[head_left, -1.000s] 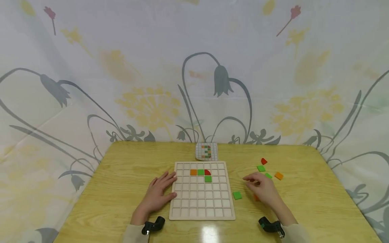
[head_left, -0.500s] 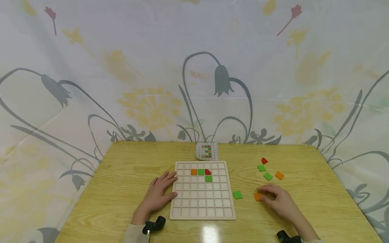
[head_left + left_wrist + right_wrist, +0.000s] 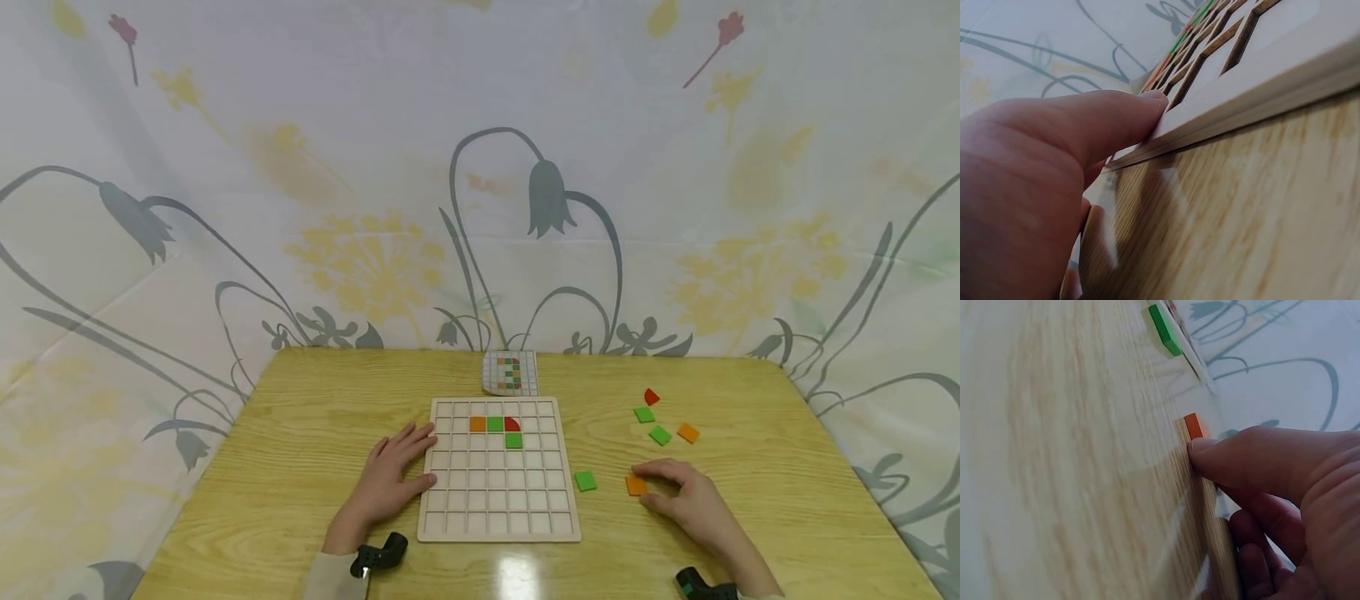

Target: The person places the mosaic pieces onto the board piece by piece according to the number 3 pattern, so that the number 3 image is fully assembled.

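Observation:
My left hand (image 3: 392,477) rests at the left edge of a pale wooden grid board (image 3: 456,533), fingers stretched out. In the left wrist view, its thumb (image 3: 1116,119) lies on the board's rim. Set in the board's cells are an orange square tile (image 3: 477,425), a green one (image 3: 495,425), a red quarter-round tile (image 3: 512,425) and another green square (image 3: 513,440). Right of the board, my right hand (image 3: 686,498) pinches a loose orange square tile (image 3: 635,486) between thumb and forefinger, at the table. The right wrist view shows the thumb against this orange tile (image 3: 1194,426).
A pattern card (image 3: 510,373) lies behind the board. One green tile (image 3: 586,481) lies between board and right hand. Farther back right are a red quarter-round (image 3: 652,397), two green squares (image 3: 660,435) and an orange square (image 3: 688,432). A patterned cloth hangs behind the table.
My right hand has drawn back and to the right, from above the table onto the orange tile, uncovering the green tile behind. The left hand stays put.

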`<state>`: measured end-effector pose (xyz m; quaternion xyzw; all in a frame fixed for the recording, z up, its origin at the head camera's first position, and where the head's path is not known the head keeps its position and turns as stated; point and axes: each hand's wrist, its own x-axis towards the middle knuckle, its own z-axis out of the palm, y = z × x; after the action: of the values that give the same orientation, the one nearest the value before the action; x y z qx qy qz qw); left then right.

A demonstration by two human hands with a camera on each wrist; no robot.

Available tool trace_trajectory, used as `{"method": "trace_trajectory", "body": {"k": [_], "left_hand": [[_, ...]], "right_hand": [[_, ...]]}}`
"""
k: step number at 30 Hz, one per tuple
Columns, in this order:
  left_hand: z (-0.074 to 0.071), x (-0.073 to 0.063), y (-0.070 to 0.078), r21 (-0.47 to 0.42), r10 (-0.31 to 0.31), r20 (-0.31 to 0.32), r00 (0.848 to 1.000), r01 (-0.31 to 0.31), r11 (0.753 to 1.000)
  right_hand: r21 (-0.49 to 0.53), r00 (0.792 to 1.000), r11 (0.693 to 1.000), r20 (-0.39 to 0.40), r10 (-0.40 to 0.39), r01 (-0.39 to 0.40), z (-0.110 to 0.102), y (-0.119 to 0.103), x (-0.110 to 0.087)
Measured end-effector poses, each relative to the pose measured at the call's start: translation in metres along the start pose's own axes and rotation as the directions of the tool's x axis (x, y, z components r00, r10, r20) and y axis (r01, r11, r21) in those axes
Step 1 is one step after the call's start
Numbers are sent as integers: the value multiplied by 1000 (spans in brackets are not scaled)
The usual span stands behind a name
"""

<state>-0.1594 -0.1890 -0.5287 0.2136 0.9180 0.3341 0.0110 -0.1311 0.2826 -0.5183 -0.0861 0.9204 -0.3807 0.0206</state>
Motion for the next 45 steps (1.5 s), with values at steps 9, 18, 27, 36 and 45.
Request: {"method": "trace_trajectory", "body": {"k": [9,18,27,36,45], "left_hand": [[0,0,1,1,-4,1,1000,4,1000],[-1,-1,2,0,-2,-4,1000,2,1000],[-1,-1,1,-5,3,-15,1000,-3,1000],[2,-1,0,-4,11,-11,1000,-11,1000],[-1,0,2,-9,10,-7,1000,-10,1000]], "right_hand": [[19,1000,1000,3,2,-2,0,-5,-2],[-33,1000,999,-12,-16,15,4,-8,1],[-34,1000,999,26,13,-12,2,-9,4],[-34,1000,999,12,15,-15,4,-11,7],[-34,997,997,-46,-69,67,12,-19,15]]}}
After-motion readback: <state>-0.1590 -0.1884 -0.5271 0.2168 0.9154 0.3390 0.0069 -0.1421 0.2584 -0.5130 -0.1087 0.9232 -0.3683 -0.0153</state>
